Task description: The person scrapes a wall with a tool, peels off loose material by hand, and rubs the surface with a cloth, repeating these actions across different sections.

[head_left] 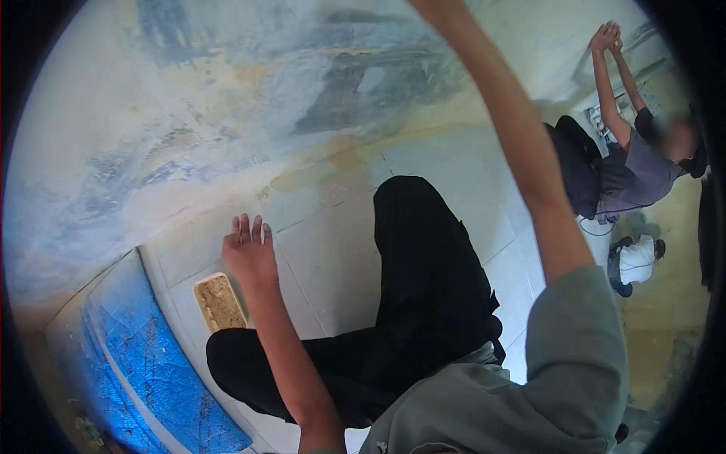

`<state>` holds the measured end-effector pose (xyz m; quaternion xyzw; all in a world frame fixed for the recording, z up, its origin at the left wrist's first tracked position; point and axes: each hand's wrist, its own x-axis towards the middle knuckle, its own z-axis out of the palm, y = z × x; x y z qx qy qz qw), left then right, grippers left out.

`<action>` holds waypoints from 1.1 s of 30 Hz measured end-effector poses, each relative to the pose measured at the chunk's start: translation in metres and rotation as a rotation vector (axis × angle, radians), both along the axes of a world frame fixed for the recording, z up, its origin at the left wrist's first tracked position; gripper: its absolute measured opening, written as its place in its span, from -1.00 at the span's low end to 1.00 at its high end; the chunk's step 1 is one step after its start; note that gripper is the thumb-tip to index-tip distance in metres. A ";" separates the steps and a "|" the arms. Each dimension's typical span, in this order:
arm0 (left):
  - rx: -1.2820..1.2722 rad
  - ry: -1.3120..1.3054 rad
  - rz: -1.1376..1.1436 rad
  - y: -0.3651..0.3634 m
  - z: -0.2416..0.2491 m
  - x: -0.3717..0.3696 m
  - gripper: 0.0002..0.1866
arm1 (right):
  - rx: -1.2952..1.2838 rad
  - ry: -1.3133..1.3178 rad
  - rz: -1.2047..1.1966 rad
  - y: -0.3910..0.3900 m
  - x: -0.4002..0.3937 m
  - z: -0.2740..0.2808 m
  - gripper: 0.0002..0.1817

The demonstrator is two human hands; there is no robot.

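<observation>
Near the wall-side edge of the tiled floor (333, 280), a light-rimmed tray (208, 279) is positioned, partly filled with brown material (221, 304). The tray is bounded on one side by a blue sheet (155, 363) and on the other by a bent leg in black trousers (431, 257). The left hand (250, 256) is held just beside the tray, with its grip spread and the fingers slightly parted. The right arm (522, 144) is raised toward the wall (249, 98), which is marked with grey-blue patches. The right hand (434, 4) is cut off by the top of the view; the state of its grip cannot be told. Beyond the right arm, both arms are raised by a seated co-worker (639, 166). Farther off, a person in a white top (637, 259) is seen.
</observation>
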<state>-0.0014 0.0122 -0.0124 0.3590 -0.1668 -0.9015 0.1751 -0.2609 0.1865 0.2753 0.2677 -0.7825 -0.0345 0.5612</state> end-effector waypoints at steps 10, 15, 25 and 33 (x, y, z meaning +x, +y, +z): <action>-0.126 -0.029 -0.019 0.018 0.027 0.027 -0.58 | 0.032 -0.808 0.072 0.190 0.042 -0.403 -0.69; -0.104 -0.055 -0.086 0.027 0.020 0.024 -0.58 | -0.037 -0.891 -0.016 0.202 0.021 -0.446 -0.73; -0.114 -0.105 -0.112 0.027 0.019 0.032 -0.64 | 0.166 -1.112 -0.233 0.130 -0.007 -0.473 -0.64; -0.156 -0.138 -0.097 0.030 0.017 0.029 -0.61 | 0.188 -1.144 -0.002 0.062 0.019 -0.478 -0.57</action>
